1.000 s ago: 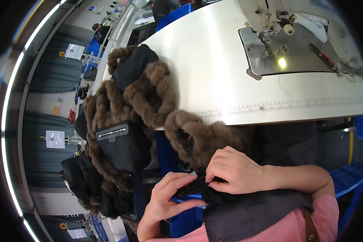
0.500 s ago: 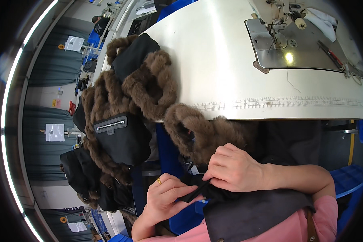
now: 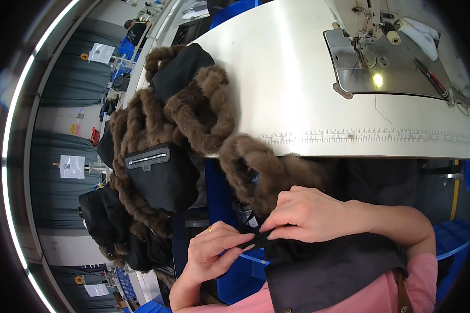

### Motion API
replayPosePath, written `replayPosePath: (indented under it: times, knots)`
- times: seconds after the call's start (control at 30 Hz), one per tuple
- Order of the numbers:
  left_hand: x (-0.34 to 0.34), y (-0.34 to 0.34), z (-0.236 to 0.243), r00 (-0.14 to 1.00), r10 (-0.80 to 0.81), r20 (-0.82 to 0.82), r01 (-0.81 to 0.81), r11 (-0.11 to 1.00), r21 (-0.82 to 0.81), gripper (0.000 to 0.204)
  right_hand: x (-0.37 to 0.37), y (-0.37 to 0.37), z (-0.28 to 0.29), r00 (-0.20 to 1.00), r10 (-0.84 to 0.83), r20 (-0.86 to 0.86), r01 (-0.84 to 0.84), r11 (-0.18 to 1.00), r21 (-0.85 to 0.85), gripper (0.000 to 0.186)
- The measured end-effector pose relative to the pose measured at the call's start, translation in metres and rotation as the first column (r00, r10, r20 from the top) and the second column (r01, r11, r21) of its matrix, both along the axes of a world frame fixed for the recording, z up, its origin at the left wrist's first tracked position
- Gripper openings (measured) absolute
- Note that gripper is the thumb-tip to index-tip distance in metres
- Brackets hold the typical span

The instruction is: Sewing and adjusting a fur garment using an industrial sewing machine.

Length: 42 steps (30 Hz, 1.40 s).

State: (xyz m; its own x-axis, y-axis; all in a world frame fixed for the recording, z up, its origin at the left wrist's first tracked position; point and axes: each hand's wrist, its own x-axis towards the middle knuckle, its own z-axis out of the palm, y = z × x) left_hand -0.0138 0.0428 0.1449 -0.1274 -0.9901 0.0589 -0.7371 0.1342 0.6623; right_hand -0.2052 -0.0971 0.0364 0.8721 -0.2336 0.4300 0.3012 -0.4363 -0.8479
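Note:
My left hand, a ring on one finger, pinches an edge of black fabric between thumb and fingertips. Close beside it, my right hand grips the same fabric, fingers bent down onto it. The cloth is stretched in a short strip between the two hands, and its rest runs down onto my lap. A brown fur-trimmed piece lies just beyond my right hand, against the table's front edge, with an opening ringed by fur. Whether it is joined to the black fabric is hidden by my hand.
A sewing machine stands on the white table at far right; tweezers or snips lie on its metal plate. Fur-and-black pieces, one with a zipped pocket, are heaped at left. Blue bins are below the table.
Both hands keep hold of the black fabric, and their fingers have shifted slightly along it. The whole view has moved a little.

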Motion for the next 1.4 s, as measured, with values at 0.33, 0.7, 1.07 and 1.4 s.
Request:
replayPosePath:
  times: [0.33,0.7,1.07,1.4]
  knots:
    - [0.001,0.010,-0.002,0.853,0.368,-0.370,-0.232,0.902,0.364,0.023,0.011,0.016,-0.006,0.916,-0.206,0.343,0.252,0.963,-0.093,0.011]
    - [-0.018,0.004,-0.007,0.964,0.167,-0.209,-0.163,0.986,0.037,0.068,0.015,0.021,0.000,0.943,-0.180,0.279,0.203,0.977,-0.057,0.014]
    - [0.058,-0.007,-0.016,0.918,0.365,0.155,-0.321,0.914,-0.250,0.009,0.014,0.019,-0.006,0.941,-0.258,0.220,0.261,0.965,0.016,0.010]
    - [0.017,-0.013,-0.020,0.980,0.081,-0.184,-0.087,0.996,-0.024,0.013,0.005,0.013,0.019,0.975,-0.218,0.047,0.202,0.953,0.226,0.017]
